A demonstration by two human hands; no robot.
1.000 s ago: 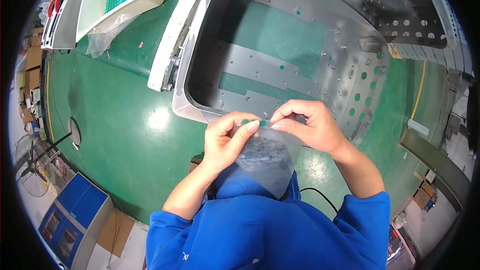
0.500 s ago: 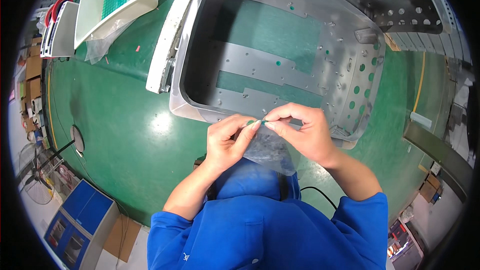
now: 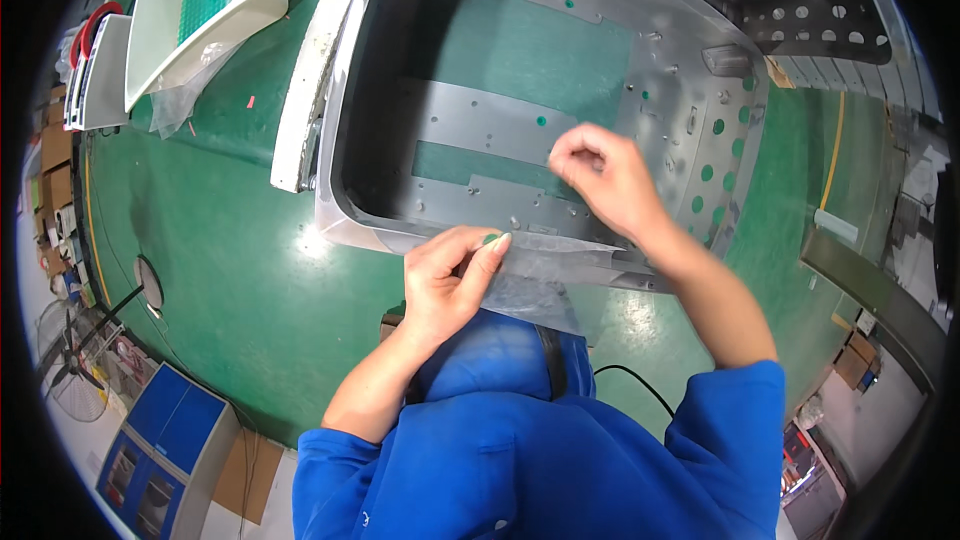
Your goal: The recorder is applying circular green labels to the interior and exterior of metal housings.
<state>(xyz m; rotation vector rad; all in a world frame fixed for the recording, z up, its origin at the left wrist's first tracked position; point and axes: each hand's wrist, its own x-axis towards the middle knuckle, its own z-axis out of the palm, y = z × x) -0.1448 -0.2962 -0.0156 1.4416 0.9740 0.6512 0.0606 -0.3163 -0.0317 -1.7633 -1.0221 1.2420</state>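
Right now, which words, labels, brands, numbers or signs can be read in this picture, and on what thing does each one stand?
No text can be read.
Blue shirt: small white mark, too small to read.
Clear plastic in the left hand: none seen.
Metal case: none seen.
Brown boxes at the far left: too small and blurred.

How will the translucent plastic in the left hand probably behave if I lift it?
The translucent plastic is probably floppy, since it looks wrinkled and thin. It seems light: the left hand merely pinches it.
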